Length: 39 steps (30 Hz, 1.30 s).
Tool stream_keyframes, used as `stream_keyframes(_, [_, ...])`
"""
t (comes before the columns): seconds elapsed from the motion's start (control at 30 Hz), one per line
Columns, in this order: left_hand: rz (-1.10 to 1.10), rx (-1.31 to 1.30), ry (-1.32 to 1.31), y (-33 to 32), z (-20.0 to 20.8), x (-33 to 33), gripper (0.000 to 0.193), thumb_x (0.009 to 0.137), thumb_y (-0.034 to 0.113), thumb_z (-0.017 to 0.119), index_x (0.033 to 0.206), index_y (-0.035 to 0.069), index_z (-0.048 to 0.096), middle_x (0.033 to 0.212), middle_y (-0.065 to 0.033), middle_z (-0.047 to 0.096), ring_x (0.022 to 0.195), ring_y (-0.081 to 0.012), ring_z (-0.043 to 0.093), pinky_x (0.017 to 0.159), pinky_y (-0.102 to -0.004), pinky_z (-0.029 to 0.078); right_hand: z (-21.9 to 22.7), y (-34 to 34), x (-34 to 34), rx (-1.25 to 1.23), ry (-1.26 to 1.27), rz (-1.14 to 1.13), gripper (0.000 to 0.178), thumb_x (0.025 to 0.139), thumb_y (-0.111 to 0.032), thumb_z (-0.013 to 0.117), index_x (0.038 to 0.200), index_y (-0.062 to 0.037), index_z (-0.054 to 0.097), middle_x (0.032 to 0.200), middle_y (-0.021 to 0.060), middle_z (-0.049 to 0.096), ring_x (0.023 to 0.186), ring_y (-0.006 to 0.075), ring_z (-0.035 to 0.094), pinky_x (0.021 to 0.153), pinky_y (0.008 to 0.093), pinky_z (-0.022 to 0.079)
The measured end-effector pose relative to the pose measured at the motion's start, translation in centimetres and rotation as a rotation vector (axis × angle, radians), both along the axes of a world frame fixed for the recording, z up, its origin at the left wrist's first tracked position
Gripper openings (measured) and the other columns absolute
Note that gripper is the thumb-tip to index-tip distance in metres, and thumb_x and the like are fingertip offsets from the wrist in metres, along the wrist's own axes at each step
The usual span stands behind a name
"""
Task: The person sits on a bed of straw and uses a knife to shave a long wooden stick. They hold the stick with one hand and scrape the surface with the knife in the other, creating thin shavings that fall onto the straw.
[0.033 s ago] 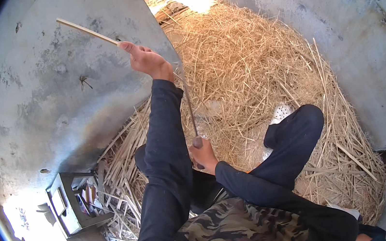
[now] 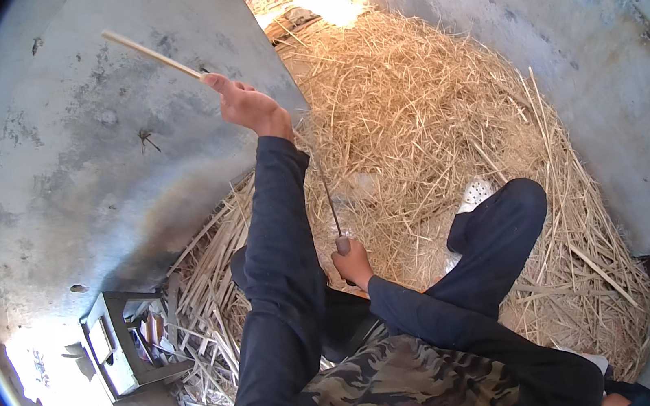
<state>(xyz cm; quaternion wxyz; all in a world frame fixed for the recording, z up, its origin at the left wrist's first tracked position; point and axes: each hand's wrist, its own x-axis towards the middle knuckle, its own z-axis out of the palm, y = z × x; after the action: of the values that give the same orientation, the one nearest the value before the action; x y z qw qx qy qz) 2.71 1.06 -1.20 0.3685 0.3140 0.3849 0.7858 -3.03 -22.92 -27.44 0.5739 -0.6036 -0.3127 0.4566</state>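
Apparently, stick [image 2: 154,55] beyond left hand [image 2: 251,107]

The left arm in a dark sleeve stretches up and forward, its hand [image 2: 249,106] closed in a tight grip with the wrist raised, while the right arm bends across the lap, its hand [image 2: 352,265] clenched low, knuckles upward.

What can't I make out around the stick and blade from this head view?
- Blade: upper end hidden behind the left hand and sleeve.
- Right hand: its grip covers the handle; fingers hidden.
- Pale stick: near end hidden in the left fist.
- Small box by the straw: contents too small, glare-washed.
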Motion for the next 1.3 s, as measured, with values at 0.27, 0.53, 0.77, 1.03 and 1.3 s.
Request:
stream_keyframes(0.27, [0.105,-0.012,-0.046,1.2,-1.0,-2.6,0.066,0.089,0.068,0.051,0.057,0.018,0.024,0.053,0.0062,0.021,0.046,-0.0089,0.023,0.044,-0.0293,0.021,7.3,0.7,-1.6,-0.126,0.242,0.060,0.008,0.081,-0.005,0.055,0.085,0.0023,0.057,0.060,0.0110,0.057,0.042,0.0192,0.055,0.040,0.0339,0.042])
stream_keyframes(0.53, [0.111,-0.010,-0.049,1.0,-0.8,-2.8,0.066,0.090,0.067,0.051,0.055,0.017,0.024,0.052,0.0064,0.022,0.047,-0.0088,0.022,0.044,-0.0297,0.020,6.5,1.0,0.0,-0.107,0.040,0.067,0.012,0.077,-0.007,0.057,0.082,0.0032,0.057,0.064,0.0184,0.059,0.060,0.0311,0.062,0.058,0.0423,0.048])
stream_keyframes(0.77, [-0.016,0.019,0.036,0.2,-0.5,-0.2,0.065,0.092,0.067,0.048,0.057,0.017,0.024,0.054,0.0064,0.023,0.048,-0.0073,0.024,0.045,-0.0281,0.021,-2.9,-2.0,2.6,-0.571,0.222,0.012,0.007,0.082,-0.005,0.055,0.087,0.0008,0.056,0.061,0.0101,0.054,0.042,0.0216,0.053,0.038,0.0370,0.039])
stream_keyframes(1.03, [-0.741,0.139,0.123,1.5,-1.6,0.2,0.062,0.091,0.068,0.044,0.062,0.017,0.026,0.054,0.0062,0.021,0.045,-0.0075,0.020,0.042,-0.0271,0.017,9.2,-0.9,4.1,-0.088,0.561,0.094,0.011,0.083,-0.004,0.058,0.082,0.0000,0.048,0.055,0.0052,0.048,0.038,0.0146,0.049,0.035,0.0325,0.037])
stream_keyframes(1.3, [-0.891,0.157,0.140,0.4,-1.7,0.9,0.063,0.093,0.069,0.039,0.063,0.015,0.026,0.052,0.0038,0.022,0.044,-0.0086,0.019,0.042,-0.0277,0.016,1.5,-0.1,4.6,-0.428,0.536,0.018,0.012,0.083,0.000,0.055,0.082,-0.0055,0.044,0.056,0.0022,0.044,0.038,0.0122,0.042,0.036,0.0295,0.037])
